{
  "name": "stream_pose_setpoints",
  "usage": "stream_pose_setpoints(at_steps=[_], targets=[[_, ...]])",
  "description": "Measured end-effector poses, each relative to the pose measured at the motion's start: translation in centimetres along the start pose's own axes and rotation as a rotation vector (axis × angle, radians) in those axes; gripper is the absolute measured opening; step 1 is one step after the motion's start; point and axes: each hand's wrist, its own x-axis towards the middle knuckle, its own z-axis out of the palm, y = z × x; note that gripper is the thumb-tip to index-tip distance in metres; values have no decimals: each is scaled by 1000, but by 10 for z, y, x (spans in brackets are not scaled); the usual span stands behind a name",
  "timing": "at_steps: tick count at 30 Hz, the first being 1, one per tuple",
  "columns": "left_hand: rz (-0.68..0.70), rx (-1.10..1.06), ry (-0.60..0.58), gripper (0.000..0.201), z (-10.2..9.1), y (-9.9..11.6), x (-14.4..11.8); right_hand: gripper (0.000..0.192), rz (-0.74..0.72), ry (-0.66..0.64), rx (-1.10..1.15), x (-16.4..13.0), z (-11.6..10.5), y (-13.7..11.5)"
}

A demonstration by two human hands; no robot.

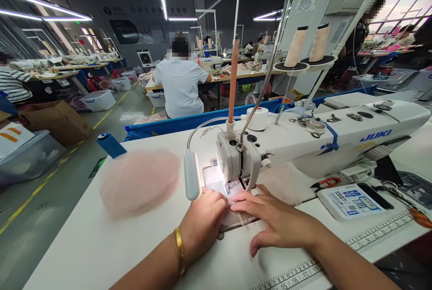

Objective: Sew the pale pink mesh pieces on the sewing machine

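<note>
A white Juki sewing machine [337, 137] stands on the white table [101, 245]. Under its needle lies a small pale pink fabric piece [236, 215]. My left hand [202, 222], with a ring and a gold bangle, presses on the fabric just left of the presser foot. My right hand [273, 220] lies flat on the fabric just right of the needle, fingers spread and pointing left. Both hands rest on the piece rather than grip it. A pile of sheer pink fabric [140, 182] sits on the table to the left.
A work lamp [191, 175] hangs left of the needle. Scissors [326, 184], a white box with a phone [354, 200] and a ruler strip [371, 240] lie right. Thread cones [308, 44] stand behind. A person in a white shirt [180, 85] sits ahead; bins and boxes line the left aisle.
</note>
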Motion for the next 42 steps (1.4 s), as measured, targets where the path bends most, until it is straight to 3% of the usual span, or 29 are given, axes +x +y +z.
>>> stream_pose_setpoints(at_steps=[3,7,11,14,19,23,26,32,42], targets=[[-100,-119,-31,26,0,-2,4,14,42,68,-14,3,8,4],[-141,-168,-41,43,2,-1,9,24,108,297,112,13,17,2],[-210,-146,19,22,6,8,12,25,169,402,251,20,17,-5],[-215,-123,82,2,8,13,13,30,177,392,262,21,18,-8],[-81,-93,183,18,6,15,10,33,65,329,132,14,20,-4],[88,-25,102,26,2,20,0,21,-79,147,-40,4,18,1],[94,15,65,27,4,26,-8,17,-99,104,-103,1,17,3],[78,86,58,28,6,28,-10,21,-87,110,-192,3,19,4],[61,107,33,31,5,7,1,28,-35,188,-264,11,27,10]])
